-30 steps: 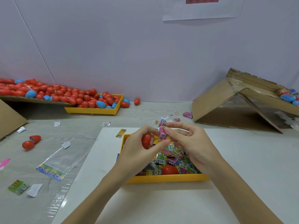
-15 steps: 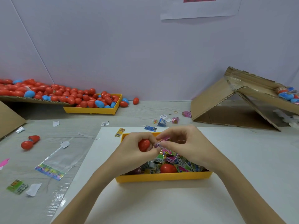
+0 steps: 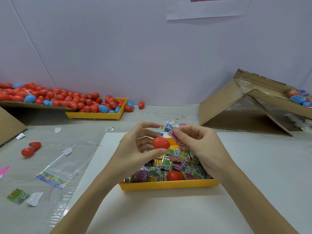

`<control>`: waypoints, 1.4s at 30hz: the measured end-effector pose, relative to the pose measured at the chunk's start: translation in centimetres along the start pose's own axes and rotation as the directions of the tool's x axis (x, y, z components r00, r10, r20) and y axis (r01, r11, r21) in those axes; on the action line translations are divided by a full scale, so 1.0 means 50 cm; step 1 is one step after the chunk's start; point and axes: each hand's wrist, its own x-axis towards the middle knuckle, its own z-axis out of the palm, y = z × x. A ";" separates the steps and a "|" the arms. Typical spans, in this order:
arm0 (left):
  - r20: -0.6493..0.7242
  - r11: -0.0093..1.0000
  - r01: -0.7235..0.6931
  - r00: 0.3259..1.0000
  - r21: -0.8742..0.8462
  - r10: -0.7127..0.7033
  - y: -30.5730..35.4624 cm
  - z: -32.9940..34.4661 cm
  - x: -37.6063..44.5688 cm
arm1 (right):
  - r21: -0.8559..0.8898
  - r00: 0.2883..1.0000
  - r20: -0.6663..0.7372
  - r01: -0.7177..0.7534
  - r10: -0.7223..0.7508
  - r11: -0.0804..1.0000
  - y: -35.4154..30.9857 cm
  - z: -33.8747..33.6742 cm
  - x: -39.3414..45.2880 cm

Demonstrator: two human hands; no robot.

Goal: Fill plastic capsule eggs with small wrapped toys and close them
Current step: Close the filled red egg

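Observation:
My left hand (image 3: 135, 149) holds a red capsule egg half (image 3: 160, 143) between thumb and fingers above the yellow tray (image 3: 168, 185). Close to its right, my right hand (image 3: 199, 142) pinches a small pink wrapped toy (image 3: 174, 135) at its fingertips, just above and beside the egg half. The tray below holds several colourful wrapped toys (image 3: 170, 163) and another red egg piece (image 3: 175, 176).
A second yellow tray (image 3: 96, 115) and a cardboard ramp at the back left carry several red and blue eggs. A folded cardboard box (image 3: 239, 108) stands at the right. An open red egg (image 3: 31, 148), an empty clear bag (image 3: 55, 171) and loose wrappers lie at the left.
My hands have drawn slightly apart and risen. The pink toy, pressed at the egg half half a second ago, is now held just beside it.

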 end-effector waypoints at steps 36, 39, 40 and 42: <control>0.062 0.998 -0.055 0.997 -0.002 0.055 -0.007 0.016 -0.005 | -0.058 1.000 -0.030 0.001 -0.003 0.998 0.001 0.022 -0.012; 0.076 0.998 -0.068 0.995 0.016 0.066 -0.011 0.015 -0.005 | -0.067 0.999 -0.038 0.000 -0.003 0.998 0.002 0.022 -0.012; 0.076 0.997 -0.072 0.995 0.024 0.070 -0.012 0.015 -0.004 | -0.064 0.999 -0.039 0.002 -0.004 0.998 0.002 0.022 -0.012; 0.077 0.996 -0.082 0.994 0.034 0.079 -0.014 0.015 -0.003 | -0.059 0.999 -0.044 0.008 -0.011 0.998 0.004 0.022 -0.011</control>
